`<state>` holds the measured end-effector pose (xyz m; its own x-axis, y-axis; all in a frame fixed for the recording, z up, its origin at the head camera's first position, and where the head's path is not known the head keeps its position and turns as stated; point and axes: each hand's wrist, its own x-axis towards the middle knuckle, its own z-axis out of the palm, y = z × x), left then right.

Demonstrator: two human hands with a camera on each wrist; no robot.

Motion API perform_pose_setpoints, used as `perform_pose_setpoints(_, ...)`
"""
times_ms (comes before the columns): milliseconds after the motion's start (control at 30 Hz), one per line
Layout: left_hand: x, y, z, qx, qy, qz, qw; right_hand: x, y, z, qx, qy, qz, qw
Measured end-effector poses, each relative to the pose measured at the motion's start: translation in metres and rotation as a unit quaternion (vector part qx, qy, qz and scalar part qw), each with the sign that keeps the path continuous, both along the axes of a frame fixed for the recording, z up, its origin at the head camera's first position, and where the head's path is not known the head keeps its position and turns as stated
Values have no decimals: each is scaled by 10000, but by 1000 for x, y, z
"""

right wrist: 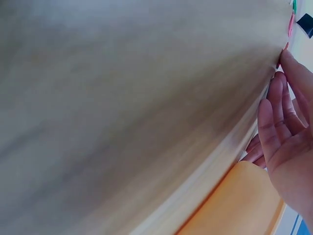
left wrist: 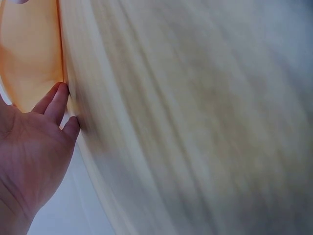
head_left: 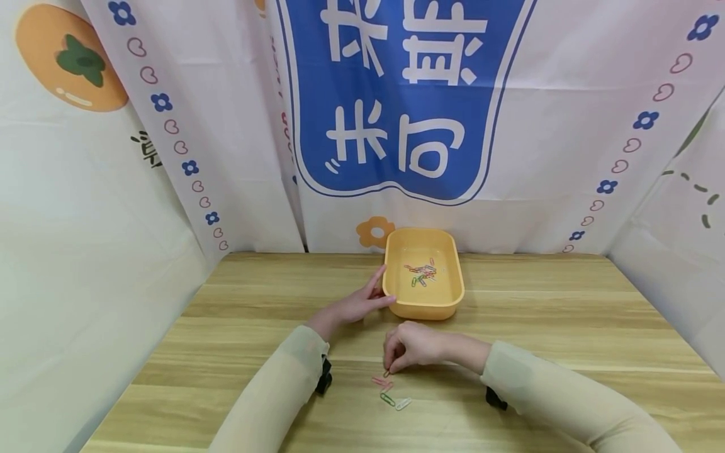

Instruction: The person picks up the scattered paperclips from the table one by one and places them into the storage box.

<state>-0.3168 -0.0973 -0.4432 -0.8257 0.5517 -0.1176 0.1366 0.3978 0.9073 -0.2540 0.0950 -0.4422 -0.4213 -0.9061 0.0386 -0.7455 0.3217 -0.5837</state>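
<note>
Reaching forward, my left hand (head_left: 355,304) spreads its fingers along the left side of a yellow plastic bin (head_left: 427,311). Its thumb lies at the front left corner of the rim; in the left wrist view the fingers look fairly straight against the wall. Several coloured paper clips (head_left: 421,274) lie on the bin's floor. Just in front of the bin, my right hand (head_left: 416,345) pinches a reddish paper clip (head_left: 387,374) between thumb and fingertips at the tabletop. Right below it are pink paper clips (head_left: 378,381), a green paper clip (head_left: 387,399) and a white paper clip (head_left: 403,404).
The wood-grain table (head_left: 538,327) runs back to a printed cloth (head_left: 255,189) hanging behind the bin. Similar white cloth covers both sides. A dark band (head_left: 325,375) shows at the left wrist and another dark piece (head_left: 496,398) at the right.
</note>
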Motion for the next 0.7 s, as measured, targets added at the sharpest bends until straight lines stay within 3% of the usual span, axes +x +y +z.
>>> perform_pose_setpoints(267,0,0,0,38,-20,6,10000,0,1,1,-4,115,49,9999)
perform_pose_setpoints(700,1,0,1,23,-8,-11,10000,2,-2,6,235,-294,-109,9992)
